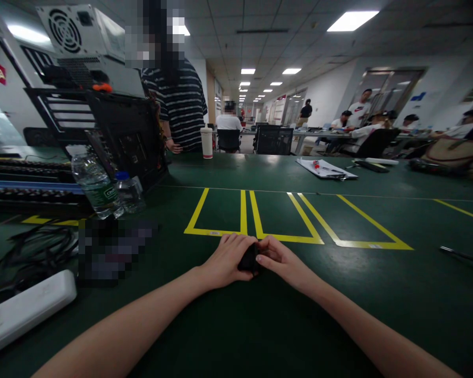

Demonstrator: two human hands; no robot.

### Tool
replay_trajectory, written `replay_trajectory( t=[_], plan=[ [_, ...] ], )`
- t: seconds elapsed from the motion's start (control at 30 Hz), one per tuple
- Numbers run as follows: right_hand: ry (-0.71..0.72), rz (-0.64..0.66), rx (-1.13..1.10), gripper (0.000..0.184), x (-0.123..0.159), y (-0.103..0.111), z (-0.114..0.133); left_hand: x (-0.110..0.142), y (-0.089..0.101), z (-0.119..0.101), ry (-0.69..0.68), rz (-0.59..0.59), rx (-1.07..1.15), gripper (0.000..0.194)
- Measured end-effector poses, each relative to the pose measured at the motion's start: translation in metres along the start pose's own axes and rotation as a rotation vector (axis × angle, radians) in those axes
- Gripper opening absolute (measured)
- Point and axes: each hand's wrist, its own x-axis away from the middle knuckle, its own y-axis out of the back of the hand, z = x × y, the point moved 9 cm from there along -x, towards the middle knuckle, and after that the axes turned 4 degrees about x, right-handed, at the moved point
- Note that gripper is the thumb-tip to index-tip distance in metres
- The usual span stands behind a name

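Observation:
Both of my hands meet over a small black object (pixel 247 258) at the middle of the green table (pixel 236 325). My left hand (pixel 228 261) is wrapped around its left side and top, thumb below. From the right, the fingers and thumb of my right hand (pixel 280 261) close on its right edge. Much of the black thing is covered by my fingers, so its kind cannot be made out. Just beyond my hands lie yellow tape outlines (pixel 242 212) on the tabletop.
Left stand water bottles (pixel 96 184), a computer case frame (pixel 122 136), cables (pixel 19 268) and a white power strip (pixel 29 310). A clipboard (pixel 326 169) lies at the far right, a dark tool (pixel 463 255) nearer. A person in a striped shirt (pixel 183 107) stands across the table beside a cup (pixel 207 143).

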Motion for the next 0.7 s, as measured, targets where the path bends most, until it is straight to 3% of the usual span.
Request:
replay_trajectory(
  t=[0.2, 0.53, 0.7],
  plan=[
    [0.023, 0.027, -0.021, 0.022, 0.002, -0.0025, 0.0029, 0.0003, -0.0006, 0.0007, -0.001, -0.005, -0.006, 0.056],
    [0.083, -0.101, 0.145, 0.015, 0.0053, -0.0007, 0.0056, 0.0005, -0.0006, 0.002, 0.014, 0.0, -0.031, 0.059],
    [0.024, -0.083, 0.076, 0.016, 0.0022, 0.0011, 0.0015, -0.0004, -0.0008, 0.0024, 0.006, -0.005, -0.035, 0.057]
  ],
)
